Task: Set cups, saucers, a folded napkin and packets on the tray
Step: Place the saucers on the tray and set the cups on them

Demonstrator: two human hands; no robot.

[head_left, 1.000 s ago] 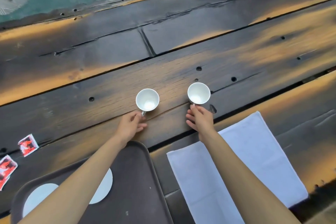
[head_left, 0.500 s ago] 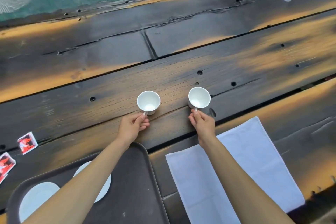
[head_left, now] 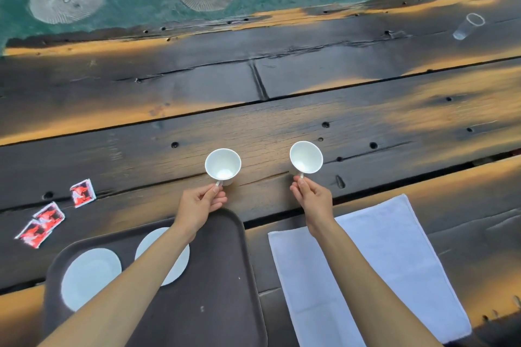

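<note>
The left hand (head_left: 198, 204) pinches the handle of one white cup (head_left: 222, 164) and the right hand (head_left: 313, 200) that of the other cup (head_left: 306, 157), both mouths up, handles toward the person, just beyond the brown tray (head_left: 214, 290) bearing two saucers (head_left: 90, 276).

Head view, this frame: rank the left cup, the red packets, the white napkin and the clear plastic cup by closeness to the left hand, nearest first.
1. Left cup: its handle is pinched by the left hand, just ahead of it.
2. White napkin: to the right, under the other arm.
3. Red packets: to the left, on the bare wood.
4. Clear plastic cup: far right corner, lying tipped.

The napkin and the packets are close to call.
</note>
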